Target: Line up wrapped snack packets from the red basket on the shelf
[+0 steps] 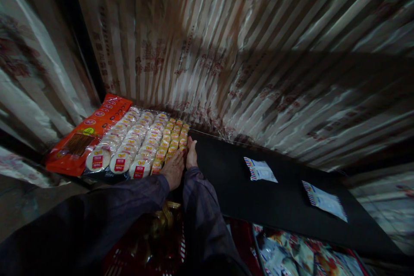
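Observation:
My left hand (174,169) lies with fingers stretched out at the near right end of the rows of small yellow packets (174,133). Close beside it, my right hand (191,153) is held on edge, fingers extended, along the packets' right side. Neither hand grips anything that I can see; some fingertips are partly hidden. Left of the yellow packets stand rows of round, clear-wrapped white cakes (124,155) with red labels. At the far left lies a large orange bag (80,138) with a window showing brown sticks.
Two white-and-blue packets (263,170) lie apart on the black shelf (223,181). Below are a red basket (119,263) with golden-wrapped items and, to its right, a container with several packets (300,254). Pleated, printed plastic sheeting (207,51) hangs behind the shelf.

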A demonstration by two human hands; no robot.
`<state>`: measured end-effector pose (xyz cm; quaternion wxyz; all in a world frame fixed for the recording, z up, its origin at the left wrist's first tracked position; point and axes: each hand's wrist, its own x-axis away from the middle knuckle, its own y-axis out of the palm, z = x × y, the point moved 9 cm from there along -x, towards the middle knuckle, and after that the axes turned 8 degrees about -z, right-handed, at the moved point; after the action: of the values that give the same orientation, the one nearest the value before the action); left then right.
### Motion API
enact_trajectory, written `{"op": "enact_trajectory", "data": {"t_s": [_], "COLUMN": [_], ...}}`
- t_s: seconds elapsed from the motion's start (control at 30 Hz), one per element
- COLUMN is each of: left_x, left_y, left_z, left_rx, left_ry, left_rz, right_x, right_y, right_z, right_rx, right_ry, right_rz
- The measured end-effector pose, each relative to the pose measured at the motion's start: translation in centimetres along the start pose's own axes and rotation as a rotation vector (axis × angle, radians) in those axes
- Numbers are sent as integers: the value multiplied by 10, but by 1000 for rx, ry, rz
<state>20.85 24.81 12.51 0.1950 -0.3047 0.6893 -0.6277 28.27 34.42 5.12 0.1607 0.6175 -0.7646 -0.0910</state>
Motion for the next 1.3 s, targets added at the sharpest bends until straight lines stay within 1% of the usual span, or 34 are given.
{"op": "enact_trajectory", "data": {"t_s": [0.1,0.23,0.37,0.5,0.6,0.7,0.8,0.87,1.0,1.13,1.2,1.3], "left_x": [-1,1,2,0,0,3,11,15,23,30,40,68], "left_y": [2,5,5,12,14,9,-2,-8,-12,-20,-24,-27], "left_z": [-2,-3,-2,-2,-4,-6,-6,-5,-1,1,4,16], "left_rx": [-11,4,-7,-39,-47,-18,23,49,73,88,109,184], "left_ry": [16,47,87,104,96,105,116,112,107,107,121,179], "left_rz": [12,50,96,44,2,2,58,91,127,161,190,236], "right_x": [1,-1,-12,-20,-19,-13,0,12,31,34,34,43], "right_y": [7,-1,-8,3,11,10,4,1,0,3,3,-4], "right_z": [5,3,-6,-1,3,2,-4,-6,-3,3,5,1], "right_rx": [-9,-48,-19,1,1,-46,-63,-51,13,4,12,65], "right_ry": [4,-6,-20,37,71,55,20,20,42,37,36,-19], "right_rz": [-36,21,32,-28,-50,-12,34,50,60,30,30,109]}}
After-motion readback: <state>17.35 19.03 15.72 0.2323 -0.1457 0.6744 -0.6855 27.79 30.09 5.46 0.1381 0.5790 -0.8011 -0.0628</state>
